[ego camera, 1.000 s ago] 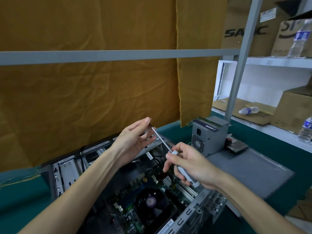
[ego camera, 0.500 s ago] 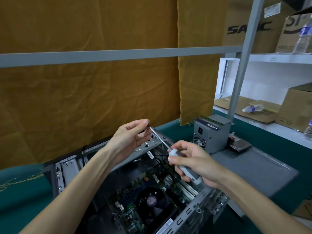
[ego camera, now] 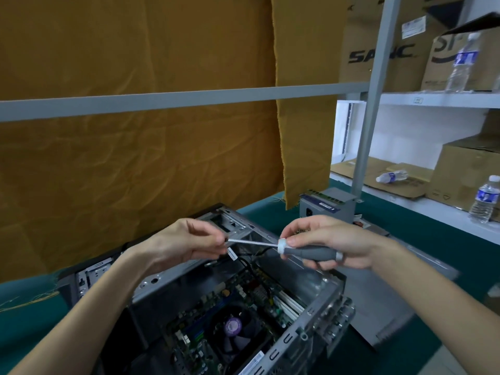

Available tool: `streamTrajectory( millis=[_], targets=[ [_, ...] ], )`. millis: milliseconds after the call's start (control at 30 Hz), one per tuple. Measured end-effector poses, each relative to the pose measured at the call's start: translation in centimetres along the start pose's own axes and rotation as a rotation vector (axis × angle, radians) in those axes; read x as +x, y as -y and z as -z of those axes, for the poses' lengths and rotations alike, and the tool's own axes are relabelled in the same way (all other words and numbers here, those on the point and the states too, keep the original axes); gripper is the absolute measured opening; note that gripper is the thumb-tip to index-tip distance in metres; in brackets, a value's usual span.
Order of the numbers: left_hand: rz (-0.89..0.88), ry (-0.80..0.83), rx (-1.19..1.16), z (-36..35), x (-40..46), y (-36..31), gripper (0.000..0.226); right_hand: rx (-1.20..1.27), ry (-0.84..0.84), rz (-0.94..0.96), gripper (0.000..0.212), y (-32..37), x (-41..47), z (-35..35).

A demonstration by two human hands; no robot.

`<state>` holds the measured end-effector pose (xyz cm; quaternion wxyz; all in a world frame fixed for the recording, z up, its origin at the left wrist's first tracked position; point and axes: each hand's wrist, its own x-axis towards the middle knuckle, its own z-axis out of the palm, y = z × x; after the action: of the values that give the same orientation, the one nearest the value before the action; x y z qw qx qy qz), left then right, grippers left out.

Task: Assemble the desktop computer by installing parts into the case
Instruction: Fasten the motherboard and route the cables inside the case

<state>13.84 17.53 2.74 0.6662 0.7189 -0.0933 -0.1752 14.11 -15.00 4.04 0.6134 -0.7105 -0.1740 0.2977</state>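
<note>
Over the open case (ego camera: 151, 282) | right hand (ego camera: 332, 243) grips the screwdriver (ego camera: 305, 251) handle, left hand (ego camera: 186, 243) pinches its tip | motherboard (ego camera: 216, 301) and CPU fan (ego camera: 234, 327) look seated | power supply (ego camera: 327, 205) sits outside, far right, so plenty left

Green-covered table (ego camera: 259, 212) carries the open PC case (ego camera: 311, 328) lying on its side, w/ motherboard facing up. Grey side panel (ego camera: 384, 293) lies flat just right of the case. Power supply (ego camera: 328, 205) stands at the far edge near a grey post. White shelf (ego camera: 433, 209) to the right holds flat cardboard (ego camera: 378, 171), a lying bottle (ego camera: 392, 175), an upright bottle (ego camera: 484, 198) & a box (ego camera: 465, 169).
</note>
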Motion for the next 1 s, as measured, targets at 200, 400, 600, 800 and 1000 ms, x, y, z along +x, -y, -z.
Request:
streamTrajectory(
  millis=[200, 400, 600, 800, 1000],
  targets=[
    [-0.100, 0.130, 0.484, -0.6, -0.4, 0.7, 0.018, 0.122, -0.229, 0.108, 0.025, 1.1, -0.1, 0.1],
    [-0.219, 0.087, 0.971, -4.1, 3.0, 4.4, 0.011, -0.307, -0.323, 0.280, 0.025, 2.0, 0.9, -1.9],
    [-0.265, 0.075, 1.219, -4.9, 5.0, 7.7, 0.013, -0.841, -0.340, 0.339, 0.022, 1.2, 4.0, -4.6],
    [-0.201, 0.148, 1.127, -3.7, 5.8, 8.3, 0.013, -0.909, -0.348, 0.322, 0.022, 0.1, 6.1, -5.0],
    [-0.243, 0.156, 1.083, -4.1, 6.3, 8.7, 0.018, -0.952, -0.361, 0.327, 0.022, 0.5, 6.4, -4.6]
  ],
)
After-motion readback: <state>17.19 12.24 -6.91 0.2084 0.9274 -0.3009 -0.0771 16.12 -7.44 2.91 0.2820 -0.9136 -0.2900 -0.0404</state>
